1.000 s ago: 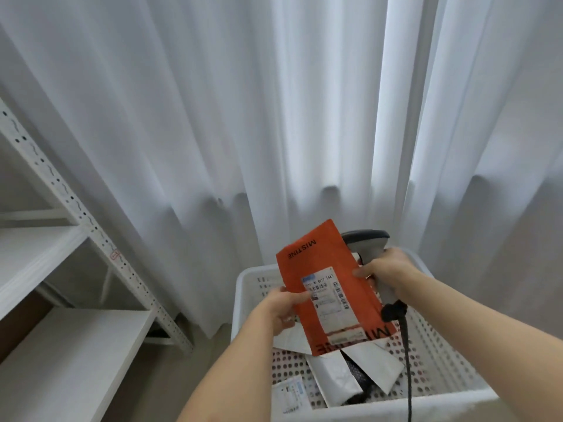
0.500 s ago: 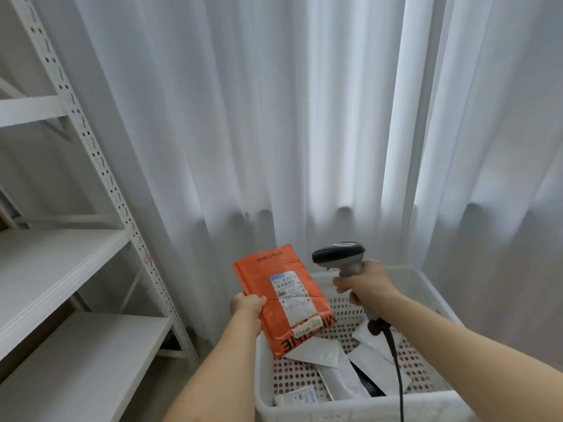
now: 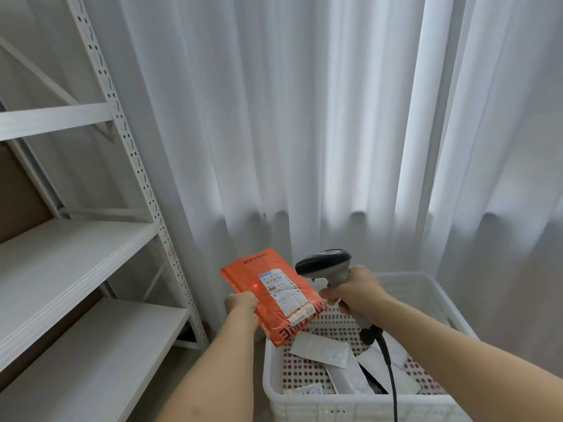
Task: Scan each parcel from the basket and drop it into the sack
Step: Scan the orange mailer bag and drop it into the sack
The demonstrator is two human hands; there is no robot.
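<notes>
The left hand pinches the near left edge of the orange parcel, fingers curled over that edge, and holds it tilted face-up so its white shipping label looks toward the scanner. The right hand is wrapped around the grip of the handheld scanner, whose dark head points left and down at the parcel; a red aiming dot falls on the orange film just left of the label, so the barcode is probably not yet read. The parcel hangs above the far left corner of the white perforated basket, and the scanner's black cable trails down over the basket. Inside the basket lie several white and grey parcels, awaiting their turn. Left of the basket stands white metal shelving; behind the basket, white curtains. The sack is out of view.
</notes>
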